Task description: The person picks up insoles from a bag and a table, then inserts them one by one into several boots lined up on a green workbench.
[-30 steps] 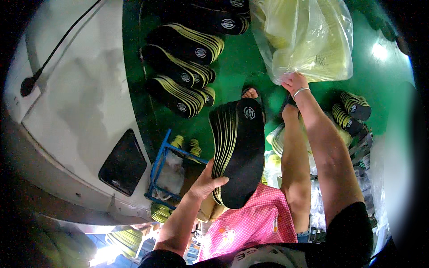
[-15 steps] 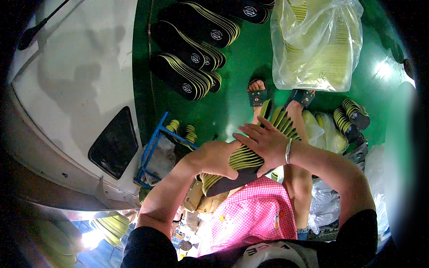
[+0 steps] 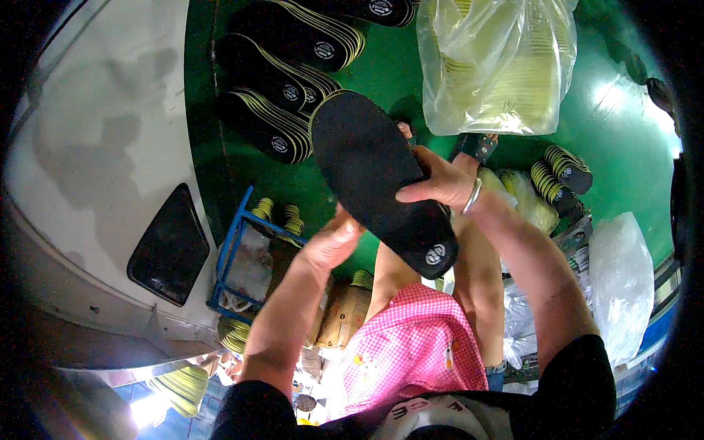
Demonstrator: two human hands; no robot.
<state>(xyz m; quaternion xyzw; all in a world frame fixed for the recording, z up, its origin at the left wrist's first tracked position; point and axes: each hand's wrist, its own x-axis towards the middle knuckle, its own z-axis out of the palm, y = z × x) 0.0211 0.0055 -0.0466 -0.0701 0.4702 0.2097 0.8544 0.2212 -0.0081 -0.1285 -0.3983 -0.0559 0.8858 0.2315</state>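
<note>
A stack of black insoles (image 3: 374, 176) with a round white mark near the heel lies flat-side up in front of me. My right hand (image 3: 440, 180) grips its right edge, thumb on the black top. My left hand (image 3: 334, 242) holds the stack from below at its lower left edge, fingers curled under it. Both hands hold it above my knees and a pink checked cloth (image 3: 411, 345) on my lap.
Rows of black-and-yellow insole stacks (image 3: 282, 81) lie on the green floor (image 3: 220, 161) ahead. A clear plastic bag of pale yellow insoles (image 3: 499, 66) hangs at upper right. A blue wire crate (image 3: 238, 249) stands at left, beside a white machine housing (image 3: 95, 161). More insole bundles (image 3: 561, 172) and plastic bags (image 3: 620, 286) sit at right.
The stack was on edge with its yellow layers showing; now it is turned flat, black face up. My right hand came down from the plastic bag onto the stack.
</note>
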